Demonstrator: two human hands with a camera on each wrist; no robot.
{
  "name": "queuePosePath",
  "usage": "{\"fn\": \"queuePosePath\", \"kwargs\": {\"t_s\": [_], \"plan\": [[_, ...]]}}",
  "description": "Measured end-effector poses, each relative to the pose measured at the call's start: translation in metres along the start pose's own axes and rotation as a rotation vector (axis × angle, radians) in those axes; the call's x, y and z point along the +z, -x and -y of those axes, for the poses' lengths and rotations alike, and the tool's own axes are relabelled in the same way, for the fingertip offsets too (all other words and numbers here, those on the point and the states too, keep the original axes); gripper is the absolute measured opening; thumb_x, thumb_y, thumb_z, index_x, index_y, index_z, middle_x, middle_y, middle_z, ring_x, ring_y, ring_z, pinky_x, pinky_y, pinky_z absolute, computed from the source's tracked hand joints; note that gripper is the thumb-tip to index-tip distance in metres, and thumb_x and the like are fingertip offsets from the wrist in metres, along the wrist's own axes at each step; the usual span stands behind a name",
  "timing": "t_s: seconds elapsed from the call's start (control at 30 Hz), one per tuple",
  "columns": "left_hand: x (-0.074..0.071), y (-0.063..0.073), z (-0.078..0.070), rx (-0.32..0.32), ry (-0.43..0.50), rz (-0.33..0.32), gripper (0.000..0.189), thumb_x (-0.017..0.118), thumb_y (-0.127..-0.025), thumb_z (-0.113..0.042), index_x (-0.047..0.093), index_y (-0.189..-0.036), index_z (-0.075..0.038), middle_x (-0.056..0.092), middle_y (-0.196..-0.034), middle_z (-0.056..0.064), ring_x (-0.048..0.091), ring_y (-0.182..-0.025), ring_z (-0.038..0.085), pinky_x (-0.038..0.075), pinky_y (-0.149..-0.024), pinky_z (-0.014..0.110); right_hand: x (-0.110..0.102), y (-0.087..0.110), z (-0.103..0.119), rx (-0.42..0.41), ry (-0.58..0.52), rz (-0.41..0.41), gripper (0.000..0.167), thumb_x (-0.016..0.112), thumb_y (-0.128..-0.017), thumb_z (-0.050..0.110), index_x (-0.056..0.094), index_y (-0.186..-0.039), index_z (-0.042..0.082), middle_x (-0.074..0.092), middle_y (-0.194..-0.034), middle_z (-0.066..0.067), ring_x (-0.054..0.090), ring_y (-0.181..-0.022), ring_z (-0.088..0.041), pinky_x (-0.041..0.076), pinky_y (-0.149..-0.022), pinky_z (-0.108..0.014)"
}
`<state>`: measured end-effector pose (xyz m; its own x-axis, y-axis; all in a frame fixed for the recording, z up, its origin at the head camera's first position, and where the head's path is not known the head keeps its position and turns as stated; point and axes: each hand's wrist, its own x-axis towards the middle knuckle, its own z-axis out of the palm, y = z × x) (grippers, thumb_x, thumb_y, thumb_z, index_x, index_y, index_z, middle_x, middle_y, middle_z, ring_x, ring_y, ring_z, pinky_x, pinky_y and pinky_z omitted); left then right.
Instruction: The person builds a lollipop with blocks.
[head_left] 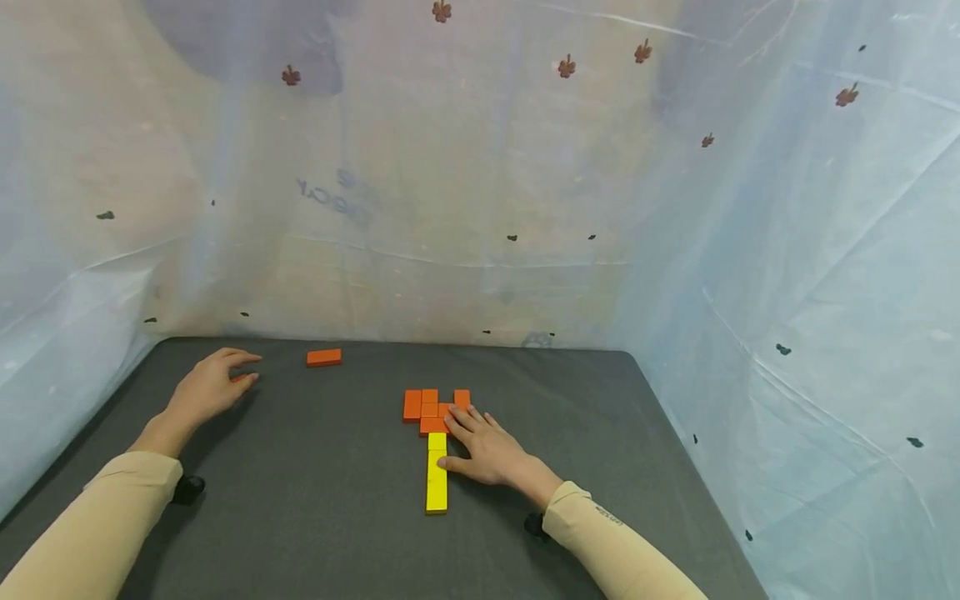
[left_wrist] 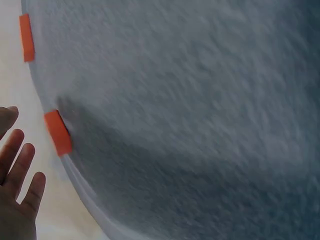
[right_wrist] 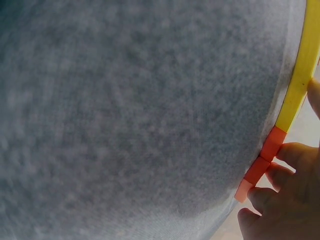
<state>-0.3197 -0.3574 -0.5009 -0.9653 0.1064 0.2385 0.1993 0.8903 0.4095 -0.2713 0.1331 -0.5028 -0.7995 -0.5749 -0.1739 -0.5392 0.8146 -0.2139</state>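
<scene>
My left hand hovers above the far left of the table, fingers spread and nothing held. Under its fingertips shows a sliver of an orange block, mostly hidden in the head view. Another orange block lies to the right of that hand, near the back edge. At the middle, several orange blocks lie fitted together. Below them a short yellow block and a long yellow block form a stem. My right hand rests its extended fingers on the right-hand orange blocks, thumb at the long yellow one.
A dark grey cloth-covered table lies beneath everything. Translucent plastic sheeting with small leaf-like marks hangs behind it and along both sides. Small dark devices sit at both wrists.
</scene>
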Motion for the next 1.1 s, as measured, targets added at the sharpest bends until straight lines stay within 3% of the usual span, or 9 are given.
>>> {"fn": "queuePosePath", "kwargs": {"t_s": [0.33, 0.7, 1.1], "plan": [[0.0, 0.008, 0.017, -0.031, -0.042, 0.045, 0.041, 0.069, -0.099, -0.019, 0.065, -0.133, 0.005, 0.051, -0.136, 0.037, 0.052, -0.118, 0.059, 0.043, -0.09, 0.074, -0.002, 0.0, 0.002, -0.004, 0.014, -0.001, 0.082, 0.051, -0.102, 0.065, 0.026, -0.167, 0.02, 0.015, -0.174, 0.003, 0.014, -0.16, -0.027, 0.017, -0.128, -0.05], [-0.001, 0.012, 0.022, -0.063, -0.044, 0.082, 0.039, 0.066, -0.099, -0.016, 0.065, -0.132, 0.005, 0.052, -0.135, 0.038, 0.052, -0.116, 0.061, 0.044, -0.088, 0.074, -0.001, 0.001, 0.001, -0.009, 0.007, -0.001, 0.081, 0.052, -0.103, 0.062, 0.027, -0.166, 0.018, 0.017, -0.174, 0.0, 0.014, -0.16, -0.029, 0.017, -0.128, -0.052], [0.005, 0.011, 0.018, -0.061, -0.033, 0.047, 0.035, 0.069, -0.096, -0.011, 0.068, -0.125, 0.008, 0.056, -0.128, 0.039, 0.053, -0.114, 0.06, 0.043, -0.09, 0.074, 0.001, 0.0, 0.0, 0.009, -0.001, 0.001, 0.082, 0.051, -0.102, 0.064, 0.026, -0.167, 0.021, 0.015, -0.174, 0.003, 0.012, -0.16, -0.026, 0.016, -0.128, -0.051]]}}
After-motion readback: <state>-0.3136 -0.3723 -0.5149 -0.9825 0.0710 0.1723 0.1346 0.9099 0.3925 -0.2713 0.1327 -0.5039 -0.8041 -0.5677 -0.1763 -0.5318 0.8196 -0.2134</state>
